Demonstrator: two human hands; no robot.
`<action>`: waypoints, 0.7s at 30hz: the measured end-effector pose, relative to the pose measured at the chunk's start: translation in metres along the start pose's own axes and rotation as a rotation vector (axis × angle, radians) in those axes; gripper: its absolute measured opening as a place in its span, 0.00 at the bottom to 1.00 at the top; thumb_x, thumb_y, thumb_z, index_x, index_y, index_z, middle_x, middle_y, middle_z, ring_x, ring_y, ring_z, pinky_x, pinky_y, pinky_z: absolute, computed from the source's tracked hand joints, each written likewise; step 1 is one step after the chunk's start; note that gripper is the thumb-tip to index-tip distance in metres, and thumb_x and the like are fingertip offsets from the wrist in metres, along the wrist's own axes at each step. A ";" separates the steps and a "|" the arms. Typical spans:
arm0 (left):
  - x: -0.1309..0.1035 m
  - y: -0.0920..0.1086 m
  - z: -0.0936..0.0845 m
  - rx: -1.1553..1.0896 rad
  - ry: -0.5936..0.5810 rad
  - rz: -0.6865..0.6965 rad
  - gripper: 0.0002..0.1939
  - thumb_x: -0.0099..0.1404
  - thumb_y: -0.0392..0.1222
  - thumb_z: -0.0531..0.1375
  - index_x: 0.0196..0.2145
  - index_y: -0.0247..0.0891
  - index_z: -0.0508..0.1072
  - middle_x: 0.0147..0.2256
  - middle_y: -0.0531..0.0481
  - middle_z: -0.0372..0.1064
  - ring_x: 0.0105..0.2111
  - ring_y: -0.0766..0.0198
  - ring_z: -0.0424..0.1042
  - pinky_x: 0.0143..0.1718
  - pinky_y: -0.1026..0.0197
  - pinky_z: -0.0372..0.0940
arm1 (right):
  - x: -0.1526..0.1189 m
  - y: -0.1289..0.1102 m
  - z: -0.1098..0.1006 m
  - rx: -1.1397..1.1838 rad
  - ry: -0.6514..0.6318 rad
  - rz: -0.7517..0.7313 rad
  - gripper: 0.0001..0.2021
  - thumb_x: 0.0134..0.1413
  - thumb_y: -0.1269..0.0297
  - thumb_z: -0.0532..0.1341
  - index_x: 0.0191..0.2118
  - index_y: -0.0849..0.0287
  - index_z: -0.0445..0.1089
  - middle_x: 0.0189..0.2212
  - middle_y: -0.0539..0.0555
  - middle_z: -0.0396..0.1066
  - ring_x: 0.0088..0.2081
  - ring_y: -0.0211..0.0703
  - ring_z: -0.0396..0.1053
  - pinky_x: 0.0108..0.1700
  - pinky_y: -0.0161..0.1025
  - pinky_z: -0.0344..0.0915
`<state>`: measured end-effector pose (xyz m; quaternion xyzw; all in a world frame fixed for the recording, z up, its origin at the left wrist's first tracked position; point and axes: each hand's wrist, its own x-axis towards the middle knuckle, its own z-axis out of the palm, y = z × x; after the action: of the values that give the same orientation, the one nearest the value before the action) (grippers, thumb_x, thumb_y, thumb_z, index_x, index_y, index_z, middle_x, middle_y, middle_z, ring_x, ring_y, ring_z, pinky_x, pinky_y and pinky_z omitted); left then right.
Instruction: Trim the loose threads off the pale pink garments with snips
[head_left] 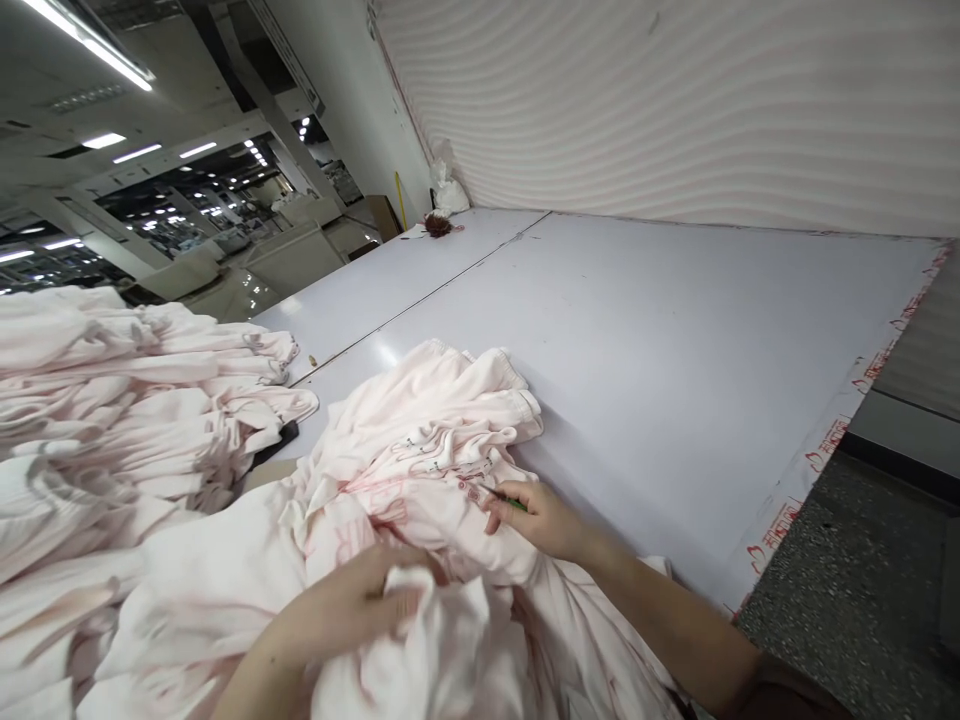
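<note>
Pale pink garments lie heaped in front of me, soft and wrinkled, with some pinkish-red print on the cloth. My left hand is closed round a raised fold of a pale pink garment at the near side of the heap. A little farther off, my right hand rests against the cloth, its fingers curled round small snips with a green handle and a dark pointed tip. Most of the snips is covered by the fingers.
A larger stack of pale pink garments fills the left side. Beneath the heap is a smooth white table with a seam and red-printed tape along its right edge. A reddish-brown bundle and a white plastic bag sit at the far end.
</note>
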<state>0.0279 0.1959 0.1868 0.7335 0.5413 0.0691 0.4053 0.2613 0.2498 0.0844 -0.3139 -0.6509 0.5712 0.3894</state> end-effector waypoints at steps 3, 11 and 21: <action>-0.009 -0.002 0.013 0.020 -0.140 0.005 0.18 0.52 0.39 0.61 0.43 0.47 0.77 0.33 0.50 0.75 0.31 0.59 0.72 0.32 0.60 0.68 | 0.007 0.009 0.005 -0.241 0.223 -0.040 0.08 0.57 0.61 0.59 0.36 0.58 0.74 0.33 0.53 0.76 0.37 0.44 0.72 0.42 0.39 0.66; 0.040 -0.012 0.054 0.000 0.489 -0.089 0.16 0.65 0.55 0.51 0.39 0.40 0.66 0.32 0.46 0.72 0.31 0.56 0.73 0.34 0.55 0.66 | 0.019 0.020 0.015 -0.276 0.260 0.116 0.11 0.49 0.65 0.63 0.40 0.57 0.75 0.37 0.53 0.76 0.40 0.47 0.72 0.41 0.41 0.66; 0.070 -0.033 0.066 0.609 0.831 0.066 0.14 0.66 0.47 0.55 0.44 0.37 0.68 0.37 0.43 0.70 0.29 0.57 0.73 0.26 0.59 0.65 | 0.039 0.015 0.014 -0.369 0.260 0.020 0.06 0.50 0.67 0.65 0.24 0.58 0.71 0.26 0.49 0.70 0.33 0.42 0.67 0.36 0.36 0.62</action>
<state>0.0675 0.2239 0.0978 0.7457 0.6286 0.2067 -0.0785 0.2289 0.2778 0.0752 -0.4572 -0.6856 0.4009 0.4003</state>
